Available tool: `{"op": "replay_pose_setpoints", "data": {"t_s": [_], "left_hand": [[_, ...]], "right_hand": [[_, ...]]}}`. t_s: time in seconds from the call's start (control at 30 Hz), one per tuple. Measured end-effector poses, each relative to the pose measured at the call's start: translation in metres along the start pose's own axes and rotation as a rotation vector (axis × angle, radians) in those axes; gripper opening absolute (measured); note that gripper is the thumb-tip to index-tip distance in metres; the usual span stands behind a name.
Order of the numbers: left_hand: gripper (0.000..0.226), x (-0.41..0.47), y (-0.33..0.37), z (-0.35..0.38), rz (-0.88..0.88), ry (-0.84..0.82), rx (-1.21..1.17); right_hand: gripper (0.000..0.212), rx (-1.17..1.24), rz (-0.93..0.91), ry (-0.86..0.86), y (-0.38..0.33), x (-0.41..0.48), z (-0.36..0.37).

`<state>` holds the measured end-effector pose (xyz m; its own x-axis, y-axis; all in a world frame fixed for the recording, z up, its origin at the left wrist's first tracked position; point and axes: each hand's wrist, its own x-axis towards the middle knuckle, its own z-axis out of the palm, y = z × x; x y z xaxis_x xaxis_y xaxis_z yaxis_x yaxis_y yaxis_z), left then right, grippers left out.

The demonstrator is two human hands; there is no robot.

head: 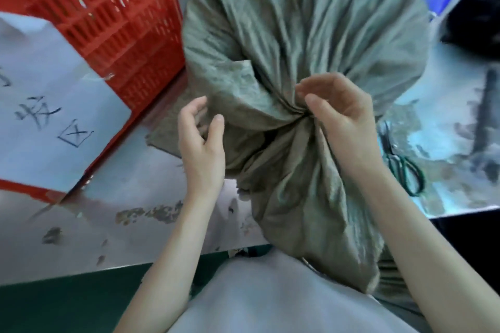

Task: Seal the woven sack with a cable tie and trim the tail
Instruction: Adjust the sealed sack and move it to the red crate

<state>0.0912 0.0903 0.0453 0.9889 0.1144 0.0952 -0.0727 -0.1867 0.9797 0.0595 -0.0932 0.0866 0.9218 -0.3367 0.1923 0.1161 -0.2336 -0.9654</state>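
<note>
Right hand (343, 116) pinches the woven sack (297, 67) at its twisted neck; left hand (201, 138), half-open, holds nothing. If that grip slackens, the gather could unwind.

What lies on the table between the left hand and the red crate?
In the head view, only a bare stretch of worn grey table separates the left hand from the red crate. A loose fold of the woven sack reaches in just above it.
</note>
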Motion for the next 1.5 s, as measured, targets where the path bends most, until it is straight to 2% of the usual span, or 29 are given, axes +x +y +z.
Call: {"op": "replay_pose_setpoints", "data": {"t_s": [0.1, 0.2, 0.27, 0.37, 0.53, 0.6, 0.7, 0.77, 0.87, 1.03, 1.17, 1.3, 1.43, 1.5], "left_hand": [[0.038, 0.002, -0.005, 0.01, 0.08, 0.006, 0.085], [0.054, 0.008, -0.011, 0.02, 0.14, 0.02, 0.204], [0.063, 0.012, -0.013, 0.026, 0.069, 0.018, 0.204], [0.069, 0.02, -0.014, 0.031, -0.049, 0.001, 0.15], [0.079, 0.033, -0.021, 0.041, -0.129, 0.013, 0.088], [0.087, 0.04, -0.026, 0.044, -0.158, 0.027, 0.071], [0.088, 0.044, -0.03, 0.049, -0.157, 0.068, 0.025], [0.083, 0.042, -0.035, 0.051, -0.16, 0.12, 0.009], [0.083, 0.04, -0.04, 0.05, -0.231, 0.153, -0.015], [0.095, 0.046, -0.046, 0.043, -0.324, 0.053, -0.095], [0.11, 0.047, -0.052, 0.037, -0.452, -0.068, -0.188], [0.093, 0.045, -0.055, 0.033, -0.488, -0.134, -0.268], [0.105, 0.043, -0.049, 0.03, -0.436, -0.115, -0.287], [0.103, 0.041, -0.045, 0.031, -0.393, -0.079, -0.28]], "right_hand": [[0.018, -0.054, 0.003, 0.101, 0.012, 0.002, -0.022], [0.019, -0.069, 0.018, 0.217, 0.024, 0.005, -0.04], [0.023, -0.06, 0.043, 0.299, 0.034, 0.009, -0.05], [0.042, -0.098, 0.065, 0.408, 0.048, 0.021, -0.064], [0.064, -0.182, 0.088, 0.562, 0.064, 0.054, -0.082], [0.073, -0.2, 0.176, 0.612, 0.07, 0.068, -0.088], [0.085, 0.107, 0.321, 0.531, 0.079, 0.081, -0.095], [0.075, 0.273, 0.324, 0.426, 0.084, 0.081, -0.099], [0.07, 0.303, 0.278, 0.366, 0.092, 0.078, -0.105], [0.1, 0.285, 0.357, 0.264, 0.12, 0.06, -0.103], [0.113, 0.3, 0.41, 0.205, 0.14, 0.045, -0.095], [0.11, 0.369, 0.406, 0.205, 0.143, 0.044, -0.092], [0.105, 0.426, 0.402, 0.239, 0.141, 0.04, -0.087], [0.094, 0.428, 0.384, 0.285, 0.141, 0.039, -0.086]]}}
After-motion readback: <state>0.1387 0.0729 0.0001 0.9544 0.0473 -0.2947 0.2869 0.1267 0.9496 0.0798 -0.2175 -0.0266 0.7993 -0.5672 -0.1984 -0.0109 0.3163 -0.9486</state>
